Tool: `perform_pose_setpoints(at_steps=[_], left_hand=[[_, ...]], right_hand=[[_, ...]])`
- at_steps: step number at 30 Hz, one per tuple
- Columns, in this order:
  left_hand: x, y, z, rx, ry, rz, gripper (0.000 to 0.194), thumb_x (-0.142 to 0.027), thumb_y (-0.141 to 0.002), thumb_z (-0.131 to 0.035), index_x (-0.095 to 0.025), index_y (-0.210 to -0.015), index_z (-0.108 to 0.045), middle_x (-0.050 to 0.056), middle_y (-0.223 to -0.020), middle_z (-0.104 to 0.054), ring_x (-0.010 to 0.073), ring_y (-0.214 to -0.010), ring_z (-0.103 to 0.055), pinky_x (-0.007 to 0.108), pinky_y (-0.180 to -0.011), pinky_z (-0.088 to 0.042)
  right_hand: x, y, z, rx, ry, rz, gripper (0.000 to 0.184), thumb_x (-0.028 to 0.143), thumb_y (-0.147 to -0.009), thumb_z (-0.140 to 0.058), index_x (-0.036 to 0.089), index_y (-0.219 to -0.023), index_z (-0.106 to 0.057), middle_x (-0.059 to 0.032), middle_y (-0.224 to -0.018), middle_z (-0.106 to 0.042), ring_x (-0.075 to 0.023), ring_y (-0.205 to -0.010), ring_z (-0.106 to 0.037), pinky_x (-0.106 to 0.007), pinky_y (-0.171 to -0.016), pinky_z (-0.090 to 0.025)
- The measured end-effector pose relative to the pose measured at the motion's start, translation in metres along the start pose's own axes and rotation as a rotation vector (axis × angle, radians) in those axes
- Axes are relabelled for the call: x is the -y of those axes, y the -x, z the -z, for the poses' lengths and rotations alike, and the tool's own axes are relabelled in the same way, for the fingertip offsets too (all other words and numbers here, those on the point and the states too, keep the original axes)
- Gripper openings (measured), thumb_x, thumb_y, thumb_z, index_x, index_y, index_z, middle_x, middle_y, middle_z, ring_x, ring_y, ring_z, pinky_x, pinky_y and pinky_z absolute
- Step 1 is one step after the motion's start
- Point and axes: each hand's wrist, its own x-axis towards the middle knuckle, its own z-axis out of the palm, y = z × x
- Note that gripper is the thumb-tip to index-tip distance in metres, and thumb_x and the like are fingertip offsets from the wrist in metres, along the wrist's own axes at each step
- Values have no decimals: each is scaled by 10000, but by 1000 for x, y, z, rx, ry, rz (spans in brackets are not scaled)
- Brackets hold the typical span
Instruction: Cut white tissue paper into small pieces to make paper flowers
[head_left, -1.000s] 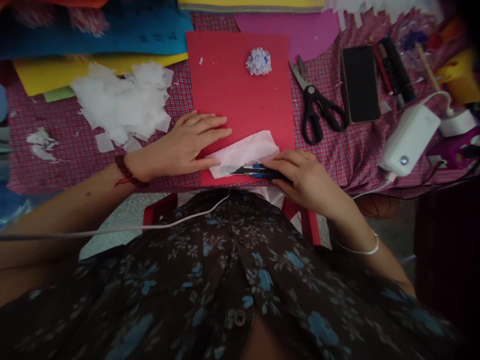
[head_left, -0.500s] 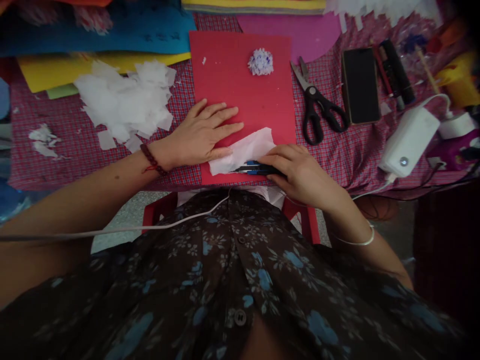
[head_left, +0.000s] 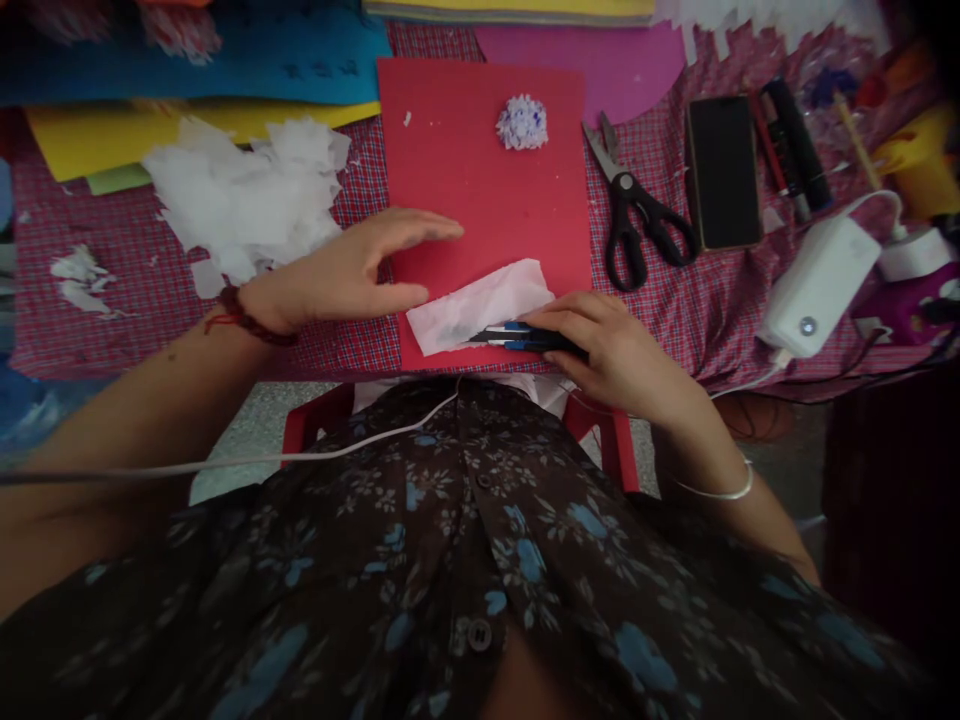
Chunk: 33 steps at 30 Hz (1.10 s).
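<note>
My right hand (head_left: 600, 345) is closed round the handle of a blue and black utility knife (head_left: 525, 338). The knife's front end lies within a piece of folded white tissue paper (head_left: 487, 300), close to the near edge of a red sheet (head_left: 465, 130). My left hand (head_left: 360, 265) holds nothing; its thumb and fingers are apart, just left of the tissue's left end. On the far right part of the red sheet sits a white and purple paper pompom (head_left: 522, 122).
Black-handled scissors (head_left: 626, 190) lie partly open right of the red sheet, beside a phone (head_left: 724, 172). A white power bank (head_left: 819, 285) with a cable rests farther right. Cut white tissue pieces (head_left: 247, 195) are heaped on the left. A white cable (head_left: 360, 447) crosses my lap.
My left hand has come off the tissue and red sheet and drawn back to the left, its fingers turned sideways. The tissue's left end has shifted slightly left. My right hand keeps the knife.
</note>
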Motion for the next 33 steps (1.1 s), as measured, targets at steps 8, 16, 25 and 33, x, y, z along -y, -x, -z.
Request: perform_pose_setpoints(at_steps=[8, 16, 25, 33], left_hand=[[-14, 22, -18, 26, -171, -39, 492, -412, -902, -577, -310, -1383, -591, 81, -1535, -526, 332, -1426, -460, 605, -1208, -292], [-13, 21, -16, -5, -138, -35, 383, -428, -946, -519, -292, -1257, -696, 62, -1497, -569, 307, -1407, -483, 620, -1191, -317], [-10, 15, -13, 1, -238, -48, 381, -434, -1003, -389, -367, -1174, -724, -52, -1436, -622, 255, -1378, -493, 572, -1156, -393], [-14, 22, -18, 34, -361, -105, 399, -369, -1029, -356, -310, -1230, -694, 7, -1473, -597, 261, -1380, -493, 488, -1120, -435]], right_hand=[[1, -5, -2, 1, 5, 0, 420, 214, -951, -527, 248, -1359, -619, -124, -1235, -668, -320, -1152, -610, -531, -987, -482], [5, -11, -6, -2, 7, 43, 429, 195, -944, -536, 238, -1362, -620, -125, -1241, -663, -325, -1163, -600, -528, -989, -479], [8, -15, -6, 13, 6, 44, 437, 189, -951, -531, 247, -1376, -613, -129, -1207, -666, -313, -1121, -600, -515, -972, -489], [9, -17, -5, 20, -24, 44, 423, 175, -937, -537, 234, -1346, -628, -123, -1200, -661, -316, -1120, -606, -509, -958, -503]])
